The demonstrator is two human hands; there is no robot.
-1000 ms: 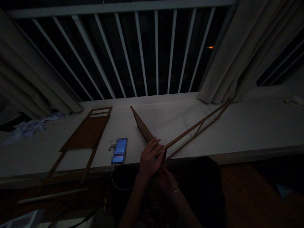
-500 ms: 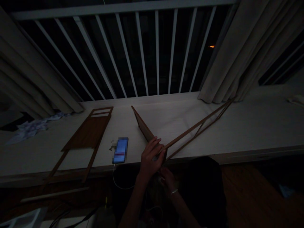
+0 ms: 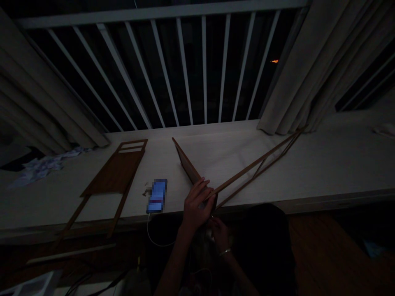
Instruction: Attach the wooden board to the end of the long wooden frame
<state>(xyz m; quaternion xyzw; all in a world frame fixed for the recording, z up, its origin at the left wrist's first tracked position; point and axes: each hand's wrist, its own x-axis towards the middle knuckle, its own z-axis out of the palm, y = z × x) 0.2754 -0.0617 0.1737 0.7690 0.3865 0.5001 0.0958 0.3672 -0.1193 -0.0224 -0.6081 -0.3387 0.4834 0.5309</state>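
My left hand [image 3: 196,205] grips a V-shaped wooden frame where its two arms meet, at the sill's front edge. One arm is a solid brown panel [image 3: 187,168] reaching back toward the railing. The other is a long, thin, ladder-like pair of rails [image 3: 256,168] running right toward the curtain. Just below, my right hand [image 3: 219,235], wearing a thin bracelet, has its fingertips at the frame's lower end. The dim light hides what those fingers touch. A similar slatted wooden frame [image 3: 112,172] lies flat on the sill to the left.
A pixelated phone [image 3: 156,196] lies on the white sill [image 3: 234,181], trailing a white cable [image 3: 152,236] over the front edge. Behind stands a white railing [image 3: 185,70], with beige curtains [image 3: 293,70] on both sides. Crumpled paper [image 3: 46,166] sits at the left.
The fingers of my right hand have moved slightly up toward the frame's joint. The view has drifted a little, while my left hand stays on the frame.
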